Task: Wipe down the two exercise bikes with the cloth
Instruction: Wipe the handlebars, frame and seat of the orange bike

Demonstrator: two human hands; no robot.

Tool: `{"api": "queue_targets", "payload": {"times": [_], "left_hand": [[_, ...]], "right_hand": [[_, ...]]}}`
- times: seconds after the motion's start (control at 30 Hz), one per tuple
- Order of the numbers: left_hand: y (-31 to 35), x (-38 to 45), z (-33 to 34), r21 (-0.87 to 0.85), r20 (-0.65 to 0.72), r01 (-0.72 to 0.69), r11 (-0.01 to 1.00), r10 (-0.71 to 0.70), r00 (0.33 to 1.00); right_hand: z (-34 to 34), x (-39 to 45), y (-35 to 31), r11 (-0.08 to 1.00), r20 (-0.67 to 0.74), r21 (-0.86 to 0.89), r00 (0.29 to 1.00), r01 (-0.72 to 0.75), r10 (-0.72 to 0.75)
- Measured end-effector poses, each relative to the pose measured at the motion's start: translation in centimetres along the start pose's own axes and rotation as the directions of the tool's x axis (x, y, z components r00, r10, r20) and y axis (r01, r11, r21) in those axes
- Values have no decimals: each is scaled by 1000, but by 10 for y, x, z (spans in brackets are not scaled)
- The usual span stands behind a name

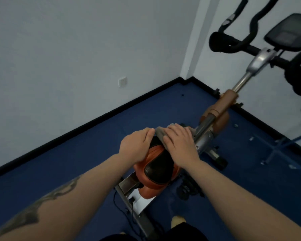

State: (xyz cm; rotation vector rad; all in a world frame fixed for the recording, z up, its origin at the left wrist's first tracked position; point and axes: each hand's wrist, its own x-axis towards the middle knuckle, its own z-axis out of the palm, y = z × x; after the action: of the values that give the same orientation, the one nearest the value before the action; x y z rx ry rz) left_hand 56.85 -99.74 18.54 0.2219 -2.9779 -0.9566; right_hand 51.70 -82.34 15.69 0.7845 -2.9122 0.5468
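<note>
An exercise bike with an orange and black saddle [156,171] stands right below me, its brown frame [222,106] rising to black handlebars [233,42] and a dark console [287,33] at the upper right. A grey cloth [161,134] lies over the saddle's front end. My right hand [179,145] presses flat on the cloth with straight fingers. My left hand [137,146] rests on the saddle's left side, fingertips touching the cloth's edge. Only one bike is in view.
Blue floor [94,162] spreads around the bike, bounded by white walls with a black skirting that meet in a corner behind it. A wall socket [122,82] sits low on the left wall. A cable [118,204] trails by the bike's rear base. My foot [178,221] stands beside it.
</note>
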Motion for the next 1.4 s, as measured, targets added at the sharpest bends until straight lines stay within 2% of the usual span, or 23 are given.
{"api": "queue_targets", "payload": {"times": [0.07, 0.13, 0.2, 0.3, 0.33, 0.4, 0.53, 0.6, 0.7, 0.73, 0.77, 0.87, 0.93, 1.0, 1.13, 1.17, 1.2, 1.27, 1.33, 1.37, 1.4], "left_hand": [[-3, 3, 3, 87, -25, -3, 996, 5, 1000], [-8, 3, 5, 60, -36, 8, 998, -6, 999], [-10, 2, 6, 27, -49, 11, 1000, -10, 999], [-13, 3, 7, 7, -88, -9, 1000, 10, 996], [-14, 3, 8, 8, -98, -18, 1000, 19, 995], [-15, 4, 9, 8, -121, -40, 999, 40, 992], [-17, 2, 11, -57, -165, -52, 997, 42, 985], [-18, 1, 11, -118, -188, -47, 992, 24, 982], [-16, -1, 10, -170, -183, -32, 985, 0, 983], [-15, -1, 10, -176, -179, -21, 984, -11, 984], [-15, -1, 10, -179, -177, -13, 984, -19, 984], [-17, -1, 10, -190, -172, -21, 982, -12, 985], [-17, 0, 11, -183, -178, -36, 982, 3, 984], [-16, 0, 11, -171, -178, -46, 984, 15, 984], [-17, -3, 10, -145, -167, -64, 987, 39, 985], [-17, -3, 9, -137, -163, -67, 988, 44, 986], [-17, -4, 10, -132, -165, -68, 989, 46, 985], [-19, -4, 11, -131, -186, -70, 989, 45, 981], [-19, -4, 12, -121, -209, -79, 989, 53, 977], [-18, -3, 12, -106, -214, -82, 991, 58, 975], [-17, -3, 12, -86, -212, -84, 993, 64, 975]], "right_hand": [[3, 15, 3, 988, -20, 25, 988, -149, 150], [2, 31, 4, 930, -50, 109, 932, -352, 359], [-3, 38, 2, 809, -44, 287, 837, -513, 546], [-5, 31, -21, 562, 30, 542, 682, -625, 731], [-3, 22, -35, 516, 52, 562, 650, -646, 758], [2, -4, -64, 491, 105, 536, 631, -687, 768], [9, -64, -102, 594, 129, 477, 720, -648, 681], [5, -62, -99, 574, 166, 498, 721, -650, 673], [-4, -31, -86, 412, 274, 482, 580, -773, 767], [-6, -28, -89, 409, 262, 446, 553, -796, 791], [-6, -31, -97, 457, 218, 394, 564, -798, 797], [11, -73, -144, 700, 34, 238, 726, -674, 687], [18, -90, -160, 758, 20, 186, 773, -626, 634], [18, -82, -152, 734, 35, 161, 747, -660, 664], [1, -40, -112, 553, 151, 240, 593, -798, 791], [-1, -38, -111, 530, 158, 255, 576, -808, 802], [1, -44, -116, 549, 134, 250, 590, -798, 796], [11, -66, -140, 674, 36, 216, 696, -706, 718], [16, -81, -146, 755, 43, 170, 770, -634, 637], [14, -75, -136, 752, 75, 183, 771, -634, 632], [10, -62, -122, 703, 115, 215, 732, -678, 671]]}}
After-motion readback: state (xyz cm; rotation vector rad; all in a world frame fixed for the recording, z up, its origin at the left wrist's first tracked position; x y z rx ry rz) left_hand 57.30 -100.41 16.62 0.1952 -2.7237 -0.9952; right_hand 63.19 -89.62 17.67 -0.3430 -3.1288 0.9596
